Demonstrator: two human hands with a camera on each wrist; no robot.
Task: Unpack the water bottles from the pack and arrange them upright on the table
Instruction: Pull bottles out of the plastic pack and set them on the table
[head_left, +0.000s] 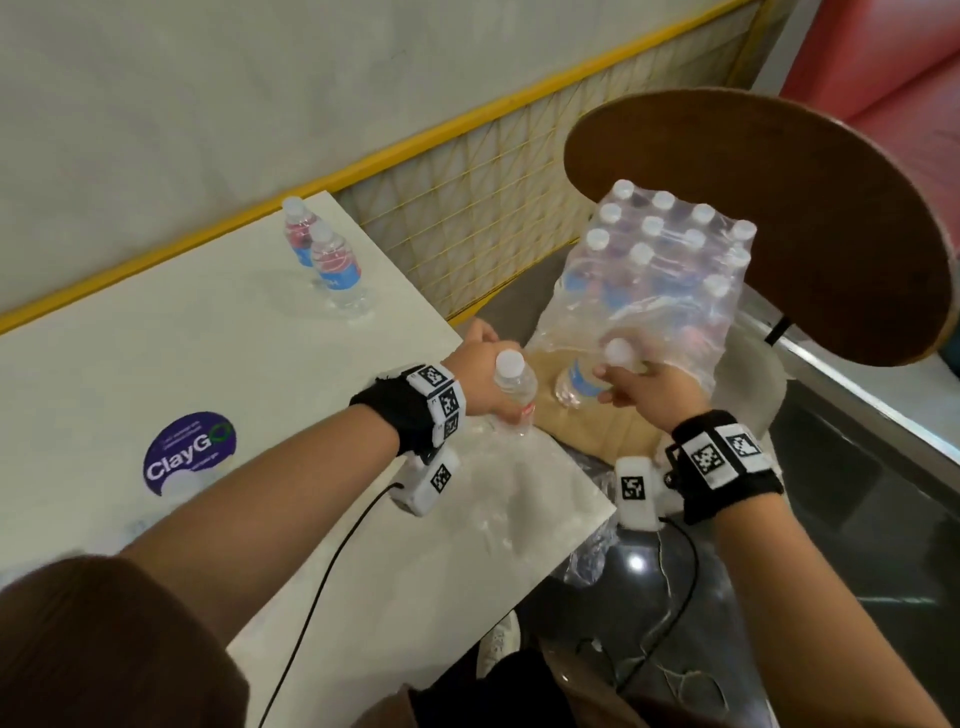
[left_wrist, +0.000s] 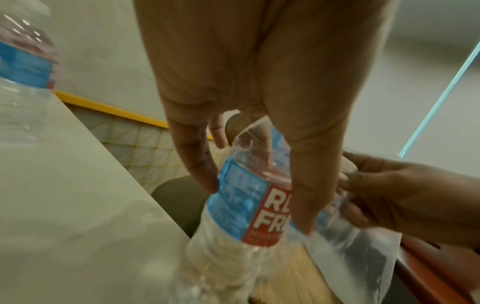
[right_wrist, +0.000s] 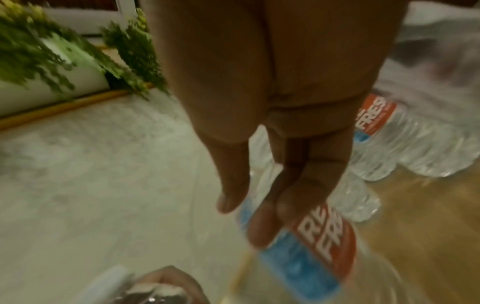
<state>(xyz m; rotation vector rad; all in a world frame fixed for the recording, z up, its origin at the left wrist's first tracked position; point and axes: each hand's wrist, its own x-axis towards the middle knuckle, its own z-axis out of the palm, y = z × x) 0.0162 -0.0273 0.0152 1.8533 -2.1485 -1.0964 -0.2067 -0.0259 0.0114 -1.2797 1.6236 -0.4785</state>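
A shrink-wrapped pack of water bottles (head_left: 670, 270) stands on a wooden chair seat (head_left: 597, 436) beside the white table (head_left: 208, 338). My left hand (head_left: 488, 379) grips a clear bottle (head_left: 514, 387) with a white cap by the table's right edge. In the left wrist view my left hand (left_wrist: 255, 205) has its thumb and fingers curled round the blue and red label of that bottle (left_wrist: 241, 207). My right hand (head_left: 610, 387) holds a second bottle (head_left: 582, 379) at the pack's torn front; in the right wrist view the fingers (right_wrist: 262, 232) lie on this bottle's label (right_wrist: 319, 251). Two bottles (head_left: 332, 265) stand upright at the table's far end.
A round wooden chair back (head_left: 779, 218) rises behind the pack. A yellow mesh fence (head_left: 467, 208) runs along the wall. A purple sticker (head_left: 189, 452) is on the table. Loose plastic wrap (head_left: 587, 561) hangs off the table corner. A red seat (head_left: 893, 78) is at the far right.
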